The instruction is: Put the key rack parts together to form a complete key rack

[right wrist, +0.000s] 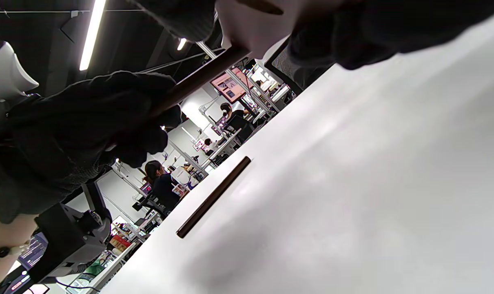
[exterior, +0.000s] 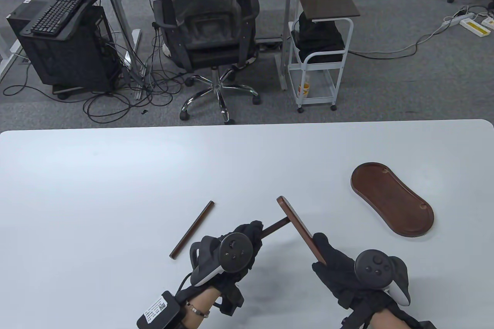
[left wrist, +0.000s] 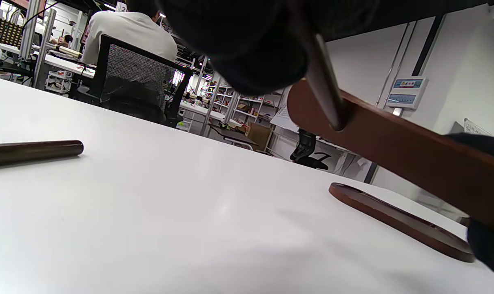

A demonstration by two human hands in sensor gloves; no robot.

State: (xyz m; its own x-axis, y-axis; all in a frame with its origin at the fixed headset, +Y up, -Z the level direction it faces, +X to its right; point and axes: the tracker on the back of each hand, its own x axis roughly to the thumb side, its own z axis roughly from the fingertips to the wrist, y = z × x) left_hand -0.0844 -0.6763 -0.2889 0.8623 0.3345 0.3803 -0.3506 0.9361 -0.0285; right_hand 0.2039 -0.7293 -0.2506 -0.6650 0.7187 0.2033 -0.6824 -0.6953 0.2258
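Observation:
My right hand [exterior: 328, 257] grips one end of a flat dark wooden bar [exterior: 297, 226] and holds it above the table. My left hand [exterior: 247, 238] grips a thin dark wooden rod [exterior: 276, 225] whose tip meets the bar's face. In the left wrist view the rod [left wrist: 326, 94] enters the bar [left wrist: 393, 151]. A second rod [exterior: 193, 234] lies loose on the table to the left of my left hand; it also shows in the left wrist view [left wrist: 30, 152] and the right wrist view [right wrist: 214, 197]. An oval wooden tray base [exterior: 391, 199] lies to the right.
The white table [exterior: 115, 190] ends at its far edge, with an office chair [exterior: 206, 32] and a small cart [exterior: 322, 39] on the floor beyond it.

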